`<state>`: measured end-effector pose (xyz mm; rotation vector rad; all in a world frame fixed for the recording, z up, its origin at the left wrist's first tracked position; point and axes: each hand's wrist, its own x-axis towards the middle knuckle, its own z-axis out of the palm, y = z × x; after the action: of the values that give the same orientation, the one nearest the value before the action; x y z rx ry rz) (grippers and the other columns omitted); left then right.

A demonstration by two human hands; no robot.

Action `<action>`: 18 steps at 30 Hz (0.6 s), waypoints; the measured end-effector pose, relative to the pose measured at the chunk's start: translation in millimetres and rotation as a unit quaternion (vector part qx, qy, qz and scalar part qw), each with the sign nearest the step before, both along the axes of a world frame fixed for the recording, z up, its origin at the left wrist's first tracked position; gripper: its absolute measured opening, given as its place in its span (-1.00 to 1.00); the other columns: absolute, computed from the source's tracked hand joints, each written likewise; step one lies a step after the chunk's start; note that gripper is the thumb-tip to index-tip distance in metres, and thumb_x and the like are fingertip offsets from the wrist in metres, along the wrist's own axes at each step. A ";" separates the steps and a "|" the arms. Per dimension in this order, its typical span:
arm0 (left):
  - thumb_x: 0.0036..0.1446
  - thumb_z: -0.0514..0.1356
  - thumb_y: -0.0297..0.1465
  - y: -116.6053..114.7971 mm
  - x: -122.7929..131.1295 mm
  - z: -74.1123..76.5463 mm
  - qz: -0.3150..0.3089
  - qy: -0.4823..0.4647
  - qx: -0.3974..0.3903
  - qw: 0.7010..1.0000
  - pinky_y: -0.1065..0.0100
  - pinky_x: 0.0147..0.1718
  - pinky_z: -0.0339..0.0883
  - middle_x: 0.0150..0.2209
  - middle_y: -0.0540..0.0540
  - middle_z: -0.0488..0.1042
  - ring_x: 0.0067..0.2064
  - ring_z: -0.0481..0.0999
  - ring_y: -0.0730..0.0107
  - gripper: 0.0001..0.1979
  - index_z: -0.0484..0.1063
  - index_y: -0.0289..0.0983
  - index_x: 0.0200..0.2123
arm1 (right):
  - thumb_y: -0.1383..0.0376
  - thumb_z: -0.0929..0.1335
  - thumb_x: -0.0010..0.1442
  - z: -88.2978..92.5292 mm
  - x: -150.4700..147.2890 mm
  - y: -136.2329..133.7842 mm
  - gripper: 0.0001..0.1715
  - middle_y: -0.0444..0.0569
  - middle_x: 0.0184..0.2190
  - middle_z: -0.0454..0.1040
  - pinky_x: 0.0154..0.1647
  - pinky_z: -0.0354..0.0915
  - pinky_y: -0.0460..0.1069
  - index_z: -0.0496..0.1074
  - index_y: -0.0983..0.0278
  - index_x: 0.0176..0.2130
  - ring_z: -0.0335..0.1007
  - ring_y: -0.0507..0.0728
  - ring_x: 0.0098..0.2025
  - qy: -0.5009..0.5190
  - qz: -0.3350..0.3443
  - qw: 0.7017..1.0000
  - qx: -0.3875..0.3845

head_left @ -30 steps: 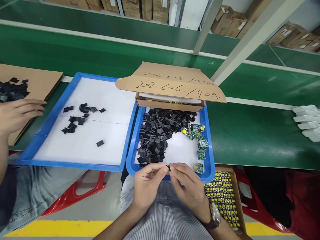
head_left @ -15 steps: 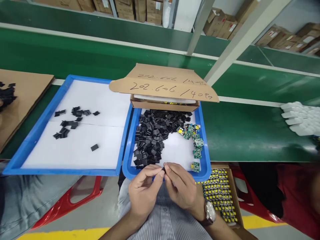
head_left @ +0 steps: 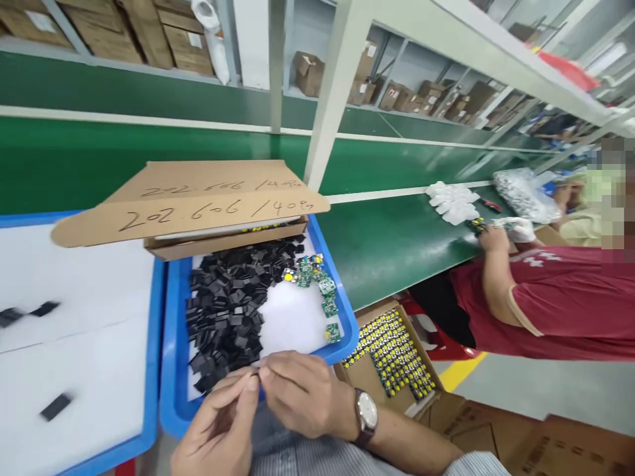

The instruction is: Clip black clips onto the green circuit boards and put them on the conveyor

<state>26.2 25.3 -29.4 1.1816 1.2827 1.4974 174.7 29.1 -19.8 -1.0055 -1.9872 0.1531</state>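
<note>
Blue plastic framed the handwork at a green workbench, where a worker's left hand (head_left: 218, 423) and right hand (head_left: 302, 393) met fingertip to fingertip over the near edge of the blue tray (head_left: 173, 350), both closed in a narrow pinch about a small dark piece (head_left: 255, 373), mostly hidden by the fingers. The view had just swung to the right: a co-worker in a red shirt (head_left: 570, 291) had come into fuller sight, well to the right of the blue tray, while much of the second blue tray (head_left: 153, 357), just left of it, had slipped out of frame. The grip had held through the turn, suggesting that the handling had gone on without a break. Inside the blue tray, a heap of black pieces (head_left: 228, 324) covered the left and far portions, and green circuit boards (head_left: 326, 286), some with yellow parts, lay along the right wall on a white liner (head_left: 290, 324). At its far end stood a cardboard box (head_left: 228, 243), its raised flap (head_left: 188, 221) handwritten "202.606", with a strip of yellow showing inside. The second tray held a few loose black pieces (head_left: 56, 406), blurred. Below and right of the blue tray, an open carton (head_left: 360, 378) contained rows of yellow-topped boards (head_left: 397, 350).
</note>
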 end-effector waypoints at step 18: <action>0.17 0.34 -0.54 -9.4 5.7 20.4 -0.057 -0.065 -0.045 0.995 0.50 -0.24 0.56 -0.38 -0.02 0.60 -0.27 0.62 0.44 -0.90 0.59 -0.23 -0.35 | 0.59 0.39 0.25 -11.5 -4.5 -28.9 -0.43 0.19 -0.05 0.61 -0.07 0.63 0.10 0.42 0.35 0.22 0.59 0.22 -0.01 0.138 -0.020 0.988 -0.070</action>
<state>31.9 15.9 -9.1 1.0641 1.1634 1.3945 170.2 0.2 -31.4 -1.0520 -1.7211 0.3936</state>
